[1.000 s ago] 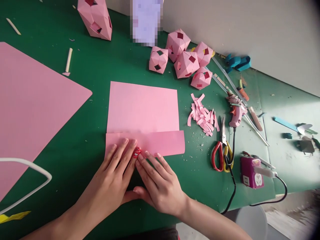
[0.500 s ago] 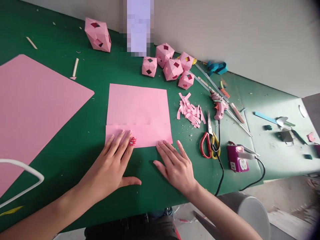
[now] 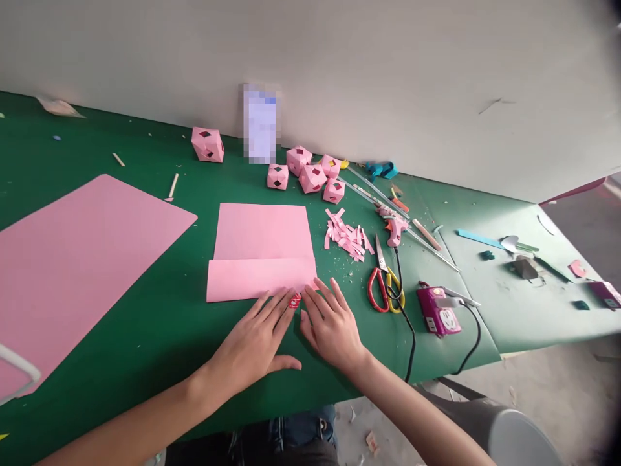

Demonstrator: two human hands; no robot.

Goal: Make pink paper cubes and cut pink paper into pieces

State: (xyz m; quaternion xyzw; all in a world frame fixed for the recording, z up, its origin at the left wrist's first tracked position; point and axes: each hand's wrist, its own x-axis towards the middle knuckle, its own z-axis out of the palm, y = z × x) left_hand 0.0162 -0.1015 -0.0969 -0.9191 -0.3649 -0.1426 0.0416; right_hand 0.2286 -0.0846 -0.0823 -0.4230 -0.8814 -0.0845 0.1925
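Note:
A sheet of pink paper (image 3: 262,230) lies in front of me with its near side folded over into a wide flap (image 3: 247,277). My left hand (image 3: 259,333) rests with outstretched fingers at the near fold, a bit right of its middle; a red patterned wrap is on one finger. Close beside it, my right hand (image 3: 332,327) presses its fingertips on the right end of the fold, fingers extended. Neither hand grips anything. The fingertips cover the flap's near right corner.
Pink strips (image 3: 347,234), red-and-yellow-handled scissors (image 3: 384,281), a pink glue gun (image 3: 395,226) and a purple power socket (image 3: 438,312) lie to the right. Several pink paper polyhedra (image 3: 312,178) stand at the back. A large pink sheet (image 3: 97,272) covers the left.
My left hand has slid right along the fold, from its left part towards my right hand. My right hand first moved out to the fold's right end and stays there. The camera view has tilted up.

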